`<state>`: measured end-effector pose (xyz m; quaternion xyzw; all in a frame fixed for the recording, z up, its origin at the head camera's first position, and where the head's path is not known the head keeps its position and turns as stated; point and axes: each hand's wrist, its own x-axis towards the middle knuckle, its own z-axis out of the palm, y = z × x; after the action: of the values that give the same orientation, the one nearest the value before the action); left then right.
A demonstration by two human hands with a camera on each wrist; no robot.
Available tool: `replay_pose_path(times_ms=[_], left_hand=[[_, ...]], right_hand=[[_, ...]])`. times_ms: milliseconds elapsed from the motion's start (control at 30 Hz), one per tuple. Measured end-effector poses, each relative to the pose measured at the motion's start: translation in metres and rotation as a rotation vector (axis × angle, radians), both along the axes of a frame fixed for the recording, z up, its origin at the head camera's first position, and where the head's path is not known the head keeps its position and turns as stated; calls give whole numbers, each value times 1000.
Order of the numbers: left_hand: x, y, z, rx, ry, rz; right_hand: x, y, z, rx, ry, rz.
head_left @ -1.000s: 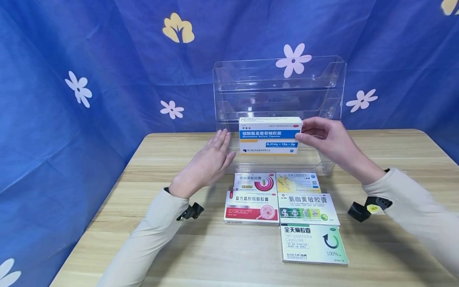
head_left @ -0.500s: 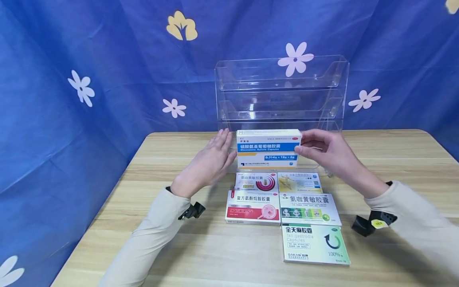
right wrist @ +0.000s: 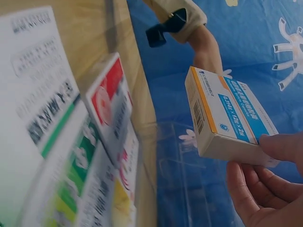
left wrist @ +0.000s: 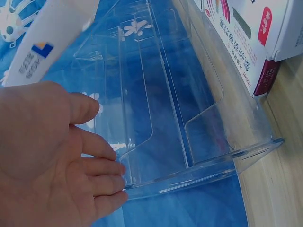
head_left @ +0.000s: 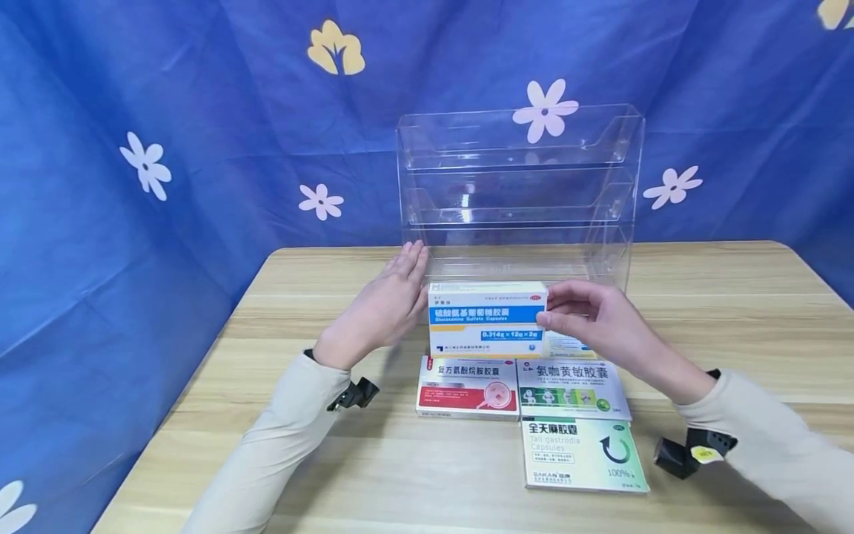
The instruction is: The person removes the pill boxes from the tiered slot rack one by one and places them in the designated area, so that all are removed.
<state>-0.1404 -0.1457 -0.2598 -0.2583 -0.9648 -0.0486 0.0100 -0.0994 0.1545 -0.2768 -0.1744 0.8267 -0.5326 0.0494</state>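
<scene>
My right hand (head_left: 603,326) pinches the right end of a white medicine box (head_left: 487,319) with blue and orange bands, thumb in front and fingers behind. That box is upright in front of the clear acrylic rack (head_left: 520,178), printed face toward me. In the right wrist view the box (right wrist: 229,118) shows its barcode side, tilted. My left hand (head_left: 376,311) lies along the rack's left side with its fingers straight. In the left wrist view the fingertips of the left hand (left wrist: 90,156) are right at the rack's edge, and nothing is in the palm.
In front of the rack lie a red-and-white medicine box (head_left: 467,386), a white-and-green one (head_left: 574,389) and a pale green one (head_left: 583,454). A yellow-and-white box (head_left: 567,345) is partly covered by the held box. A blue flowered cloth (head_left: 233,148) hangs behind the wooden table (head_left: 320,282).
My right hand has brought the white-and-blue box down and toward me from in front of the rack's lower tiers. It now covers the back row of boxes. The left hand has stayed put.
</scene>
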Motion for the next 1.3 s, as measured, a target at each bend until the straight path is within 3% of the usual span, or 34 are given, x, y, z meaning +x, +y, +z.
replay_pose_path(times_ms=[533,1033,1300], left_hand=[[1,-3,-5,22,-9,18],[-3,0,-6,35,-5,6],[-3,1,-6,38,-3,6]], right_hand=[[37,-15,-33,-34,-183,94],[59,-22,-59,-103,-330,187],[66,-23,-63,-225,-517,181]])
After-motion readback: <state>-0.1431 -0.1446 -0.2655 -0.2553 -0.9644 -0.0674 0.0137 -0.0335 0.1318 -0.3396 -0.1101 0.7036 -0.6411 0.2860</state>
